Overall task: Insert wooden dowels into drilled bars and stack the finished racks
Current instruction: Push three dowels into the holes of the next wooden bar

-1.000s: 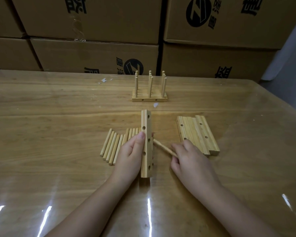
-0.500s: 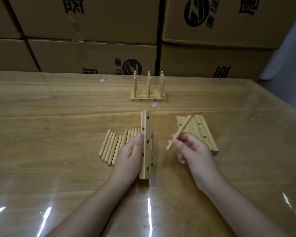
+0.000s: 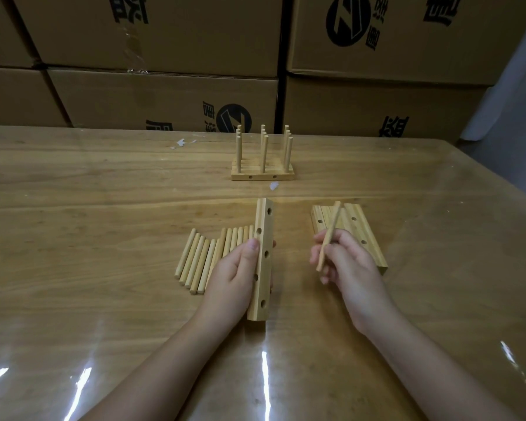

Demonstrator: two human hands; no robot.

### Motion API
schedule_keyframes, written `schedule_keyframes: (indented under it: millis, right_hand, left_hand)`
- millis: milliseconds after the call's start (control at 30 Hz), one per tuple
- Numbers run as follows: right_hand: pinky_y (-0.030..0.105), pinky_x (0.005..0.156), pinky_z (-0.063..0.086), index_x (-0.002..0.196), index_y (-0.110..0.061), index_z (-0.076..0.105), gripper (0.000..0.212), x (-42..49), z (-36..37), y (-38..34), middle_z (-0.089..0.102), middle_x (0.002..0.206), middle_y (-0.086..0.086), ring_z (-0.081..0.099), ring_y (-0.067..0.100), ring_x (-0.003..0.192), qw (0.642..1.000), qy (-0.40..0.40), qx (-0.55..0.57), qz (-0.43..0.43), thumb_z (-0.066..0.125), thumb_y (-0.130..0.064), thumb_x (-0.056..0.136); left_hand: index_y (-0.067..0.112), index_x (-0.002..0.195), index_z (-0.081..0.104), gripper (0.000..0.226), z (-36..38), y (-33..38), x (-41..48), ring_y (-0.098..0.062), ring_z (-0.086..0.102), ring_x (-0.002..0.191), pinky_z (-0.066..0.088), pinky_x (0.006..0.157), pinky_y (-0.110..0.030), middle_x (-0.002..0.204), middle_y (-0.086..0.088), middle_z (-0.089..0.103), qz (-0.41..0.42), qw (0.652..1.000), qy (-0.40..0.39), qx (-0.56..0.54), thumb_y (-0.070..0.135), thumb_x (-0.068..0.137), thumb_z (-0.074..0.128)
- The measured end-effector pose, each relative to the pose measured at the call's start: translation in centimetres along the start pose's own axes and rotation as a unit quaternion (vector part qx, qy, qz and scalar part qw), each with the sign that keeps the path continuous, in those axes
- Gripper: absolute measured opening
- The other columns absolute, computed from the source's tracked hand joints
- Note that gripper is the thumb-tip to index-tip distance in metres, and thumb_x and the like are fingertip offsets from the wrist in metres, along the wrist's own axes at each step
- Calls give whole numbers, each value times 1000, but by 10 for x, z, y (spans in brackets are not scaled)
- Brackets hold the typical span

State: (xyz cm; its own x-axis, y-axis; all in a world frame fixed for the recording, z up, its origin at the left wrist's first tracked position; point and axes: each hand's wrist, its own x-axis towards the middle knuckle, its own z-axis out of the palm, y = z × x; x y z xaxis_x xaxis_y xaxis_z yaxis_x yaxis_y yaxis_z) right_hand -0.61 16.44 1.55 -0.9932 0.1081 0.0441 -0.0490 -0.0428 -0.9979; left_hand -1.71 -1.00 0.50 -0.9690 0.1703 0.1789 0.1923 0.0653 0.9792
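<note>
Drilled bar [image 3: 263, 259] stood on its long edge on the table [image 3: 104, 208], long axis running away from the person and leaning slightly right at the far end. Its holed face was turned right and upward. Left hand [image 3: 234, 278] gripped it from the left, thumb on the top edge, fingers wrapped round the far side. Right hand [image 3: 346, 268] was clear of the table to the right of the bar, with an open gap between them, and pinched one dowel [image 3: 330, 235] in its fingertips. The dowel's long axis ran steeply up and away. Its far end was over the stack of spare bars [image 3: 362, 226] and its near end pointed down toward the palm, so it lay nearly parallel to the bar rather than across it. Judgement: the near tip must swing left to face a hole, and the right hand is the nearer one for that. Loose dowels [image 3: 201, 262] lay just left of the bar. Finished racks [image 3: 263, 171] stood well beyond.
</note>
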Motion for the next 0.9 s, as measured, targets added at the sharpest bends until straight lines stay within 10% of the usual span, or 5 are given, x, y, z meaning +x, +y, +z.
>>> schedule_keyframes:
  millis: [200,400,900]
  right_hand:
    - [17,56,38,102,-30,63,23,-9,5,-2,50,62,1,45,11,56,978,-28,-175,-107,40,-30,96]
    - [6,69,39,115,-24,62,26,-8,4,-1,56,72,-38,52,-16,76,969,-54,-207,-123,43,-20,97]
    - [10,70,40,119,-28,61,28,-4,0,4,56,74,-29,53,-11,80,964,-26,-237,-120,45,-23,97]
  left_hand:
    - [27,85,67,41,0,-2,0,1,61,64,45,61,-12,66,13,66,12,1000,-16,15,50,87,33]
    - [31,83,68,42,0,-6,-1,-5,61,63,48,63,-24,65,10,65,23,998,-46,41,57,86,35]
    - [59,114,57,29,-7,-1,0,-20,63,47,50,43,-26,75,-2,67,-16,985,-158,-71,53,89,43]
